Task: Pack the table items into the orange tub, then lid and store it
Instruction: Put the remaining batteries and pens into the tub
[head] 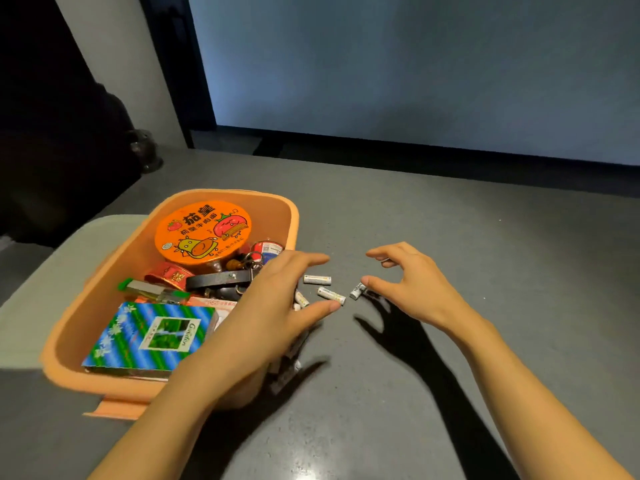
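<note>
Plainly, much of the orange tub (221,192) is hidden: the left hand (273,306) and its forearm cover the near right corner and most of the right wall, and an orange flap (114,408) juts out from the near edge. The tub stands at the left of the grey table (485,237), its far left side on a pale slab (69,258) whose nature cannot be told. Inside it lie a round noodle cup (202,232), a blue-and-green box (152,336), a green lighter (152,289) and a black strap (218,279); the smaller things between them are too jumbled to name. The small white batteries (317,279) lie on the table just right of the tub, between the hands, and a few are half covered by the left hand. That hand is spread flat with straight fingers and holds nothing. The right hand (408,282) hovers with fingers loosely arched and thumb and forefinger well apart; its thumb tip seems to touch the rightmost battery (357,291), though the blur leaves this unsure, and it grips nothing. Both forearms are cut off by the bottom edge. Dark shadows of the arms fall on the table. Beyond it rises a pale blue-grey wall (415,64) with a dark band (415,150) at its foot, and the upper left is nearly black.
</note>
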{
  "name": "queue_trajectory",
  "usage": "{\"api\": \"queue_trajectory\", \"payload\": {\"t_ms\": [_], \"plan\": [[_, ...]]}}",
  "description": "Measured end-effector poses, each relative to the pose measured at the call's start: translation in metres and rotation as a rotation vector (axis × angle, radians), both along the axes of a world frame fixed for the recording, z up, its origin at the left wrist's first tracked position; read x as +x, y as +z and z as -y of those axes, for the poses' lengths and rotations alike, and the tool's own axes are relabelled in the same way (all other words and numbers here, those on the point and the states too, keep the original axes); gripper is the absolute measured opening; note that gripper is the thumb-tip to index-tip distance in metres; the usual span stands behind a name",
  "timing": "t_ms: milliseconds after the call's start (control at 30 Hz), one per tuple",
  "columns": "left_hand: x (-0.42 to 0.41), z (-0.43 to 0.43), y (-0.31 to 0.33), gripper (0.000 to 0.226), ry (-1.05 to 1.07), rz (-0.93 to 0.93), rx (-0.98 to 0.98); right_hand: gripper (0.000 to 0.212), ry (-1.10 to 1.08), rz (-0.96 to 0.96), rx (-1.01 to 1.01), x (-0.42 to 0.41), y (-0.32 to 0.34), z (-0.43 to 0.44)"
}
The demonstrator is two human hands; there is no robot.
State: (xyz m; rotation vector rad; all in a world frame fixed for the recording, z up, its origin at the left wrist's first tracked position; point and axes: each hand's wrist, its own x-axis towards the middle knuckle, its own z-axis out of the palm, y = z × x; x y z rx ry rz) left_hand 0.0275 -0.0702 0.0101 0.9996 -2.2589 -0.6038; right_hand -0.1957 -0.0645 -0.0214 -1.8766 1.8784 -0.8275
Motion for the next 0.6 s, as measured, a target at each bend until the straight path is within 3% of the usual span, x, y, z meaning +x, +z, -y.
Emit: {"api": "queue_trajectory", "payload": {"t_ms": [233,600], "plan": [[-0.033,-0.028,-0.026,0.051,0.064,0.001,-0.014,0.043,0.079,0.035,0.095,-0.020,-0.025,0.001],[-0.026,-0.027,-0.085,0.061,0.212,0.200,0.125,0.063,0.167,0.059,0.231,-0.022,-0.061,0.028]]}}
